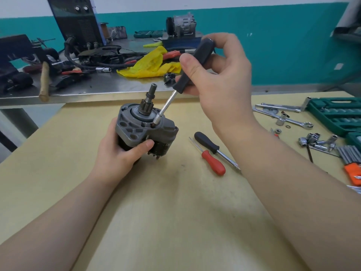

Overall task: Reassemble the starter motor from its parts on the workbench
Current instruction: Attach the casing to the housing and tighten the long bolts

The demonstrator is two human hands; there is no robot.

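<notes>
Starter motor (pixel 145 128): centre-left of the frame, standing on end on the wooden workbench (pixel 175 222) with its pinion shaft up and leaning a little to the upper right; the grey nose housing is on top and the dark body below.
Left hand (pixel 119 151): wrapped around the dark body from the lower left, thumb pressed across the front under the housing flange. Risk: only this hand steadies the motor, so a twist from the tool could turn it in the palm or tip it.
Nut driver (pixel 179 81): runs from the black handle at upper centre down to its socket tip, which sits at a hole in the housing face just right of the pinion. It leans rather than standing square to the face. Risk: a slanted tip may slip off the fastener, round it, or start the thread crooked; the fastener itself is hidden under the socket.
Right hand (pixel 218 75): upper centre-right, thumb and fingers closed on the black handle. Risk: the grip is high on the handle, so side push could lever the tip out.
Loose screwdrivers (pixel 213 153): one black, one red, lying right of the motor, near enough to be knocked if it tips.
Sockets and wrenches (pixel 293 122): far right, well apart.
</notes>
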